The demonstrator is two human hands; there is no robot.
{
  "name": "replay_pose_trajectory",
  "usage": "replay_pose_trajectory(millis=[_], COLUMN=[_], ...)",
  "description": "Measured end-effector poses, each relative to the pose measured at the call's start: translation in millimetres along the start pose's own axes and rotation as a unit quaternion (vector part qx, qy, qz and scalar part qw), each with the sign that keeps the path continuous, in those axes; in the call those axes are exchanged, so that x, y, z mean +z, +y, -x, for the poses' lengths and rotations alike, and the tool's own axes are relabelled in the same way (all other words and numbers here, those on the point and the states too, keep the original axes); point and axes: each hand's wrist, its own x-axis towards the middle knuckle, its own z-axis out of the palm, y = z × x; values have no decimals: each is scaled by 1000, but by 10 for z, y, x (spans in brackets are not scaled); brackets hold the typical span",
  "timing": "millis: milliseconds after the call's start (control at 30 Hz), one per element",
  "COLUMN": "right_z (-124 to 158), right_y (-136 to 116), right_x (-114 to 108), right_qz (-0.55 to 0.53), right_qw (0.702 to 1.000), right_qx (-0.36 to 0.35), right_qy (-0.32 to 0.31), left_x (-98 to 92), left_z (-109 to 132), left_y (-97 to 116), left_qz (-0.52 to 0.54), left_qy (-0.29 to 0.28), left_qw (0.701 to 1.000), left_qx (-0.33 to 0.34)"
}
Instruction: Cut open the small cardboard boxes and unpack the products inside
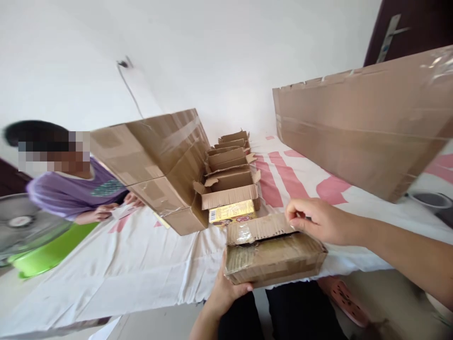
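Observation:
A small, worn cardboard box (276,262) is at the table's near edge, its lifted flap (260,229) leaving a dark gap along the top. My left hand (226,290) grips the box at its lower left corner, thumb on the front and the other fingers hidden behind. At the right end of the flap, my right hand (318,219) is closed in a pinch on its edge. What lies inside the box cannot be seen. Just behind it is a yellow printed carton (231,211). Open cardboard boxes (231,193) stand in a row farther back.
Stacked large cartons (166,160) border the row on the left; a big cardboard carton (354,123) stands on the right. A white and pink cloth (141,269) covers the table. Across the left side sits a person in purple (71,193), near a green basin (53,255) and a fan (21,222).

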Motion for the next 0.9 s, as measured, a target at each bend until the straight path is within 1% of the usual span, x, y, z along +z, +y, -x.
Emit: replay_pose_trajectory(millis=[100, 167, 233, 300, 367, 433, 533, 600, 633, 700, 767, 833, 900], right_z=[360, 598, 806, 966, 1069, 1116, 1097, 1029, 979, 849, 685, 502, 313], right_y=[234, 386, 524, 650, 766, 872, 989, 1020, 1016, 966, 855, 686, 480], right_x=[-125, -156, -135, -53, 81, 233, 384, 379, 345, 229, 91, -21, -68], right_qz=[13, 30, 49, 73, 110, 151, 184, 195, 204, 224, 234, 220, 187], right_qw=[995, 989, 981, 973, 966, 958, 953, 953, 955, 960, 965, 968, 970], right_qx=[78, 134, 186, 218, 227, 226, 218, 208, 199, 164, 112, 54, 2], right_qy=[61, 60, 28, -19, -61, -86, -98, -99, -88, -41, 35, 111, 158], left_x=[-50, -65, -60, -43, -33, -44, -88, -113, -119, -119, -106, -86, -62], left_z=[-12, -17, -9, 6, 18, 17, -1, -9, -11, -10, -8, -6, -1], left_y=[-85, -123, -123, -92, -57, -45, -106, -186, -229, -299, -328, -300, -226], left_qz=[-44, -74, -94, -105, -111, -120, -130, -120, -110, -83, -60, -43, -33], left_qy=[4, 8, 13, 21, 29, 21, -5, -9, -5, 8, 16, 15, 3], left_qw=[999, 997, 995, 994, 993, 992, 991, 992, 994, 996, 998, 999, 999], left_qx=[-15, -21, -24, -26, -25, -26, -26, -27, -28, -31, -29, -22, -17])
